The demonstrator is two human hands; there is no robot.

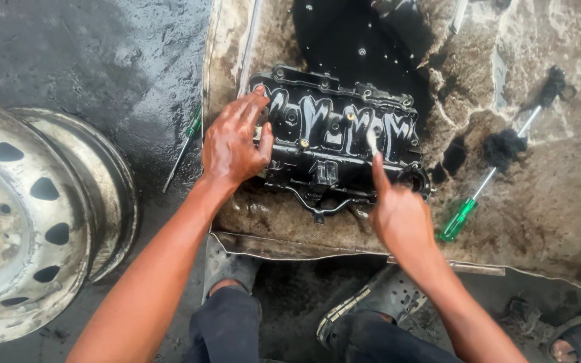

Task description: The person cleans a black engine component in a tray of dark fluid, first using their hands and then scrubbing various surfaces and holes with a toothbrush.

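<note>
Black engine cover [341,138] lies mid-frame on a greasy metal sheet [539,202]. Left hand [235,142], fingers spread, presses flat on cover's 9 o'clock end. Right hand [398,215] at 5 o'clock, closed w/ forefinger out, touching cover. Green screwdriver [469,205] at 3 o'clock; steel wheel rims [35,215] far 9 o'clock.

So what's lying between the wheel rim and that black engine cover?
In the head view, a green-handled screwdriver lies on the dark wet ground between the wheel rim and the engine cover, beside the tray's edge. The left hand rests on the cover's near end.
</note>
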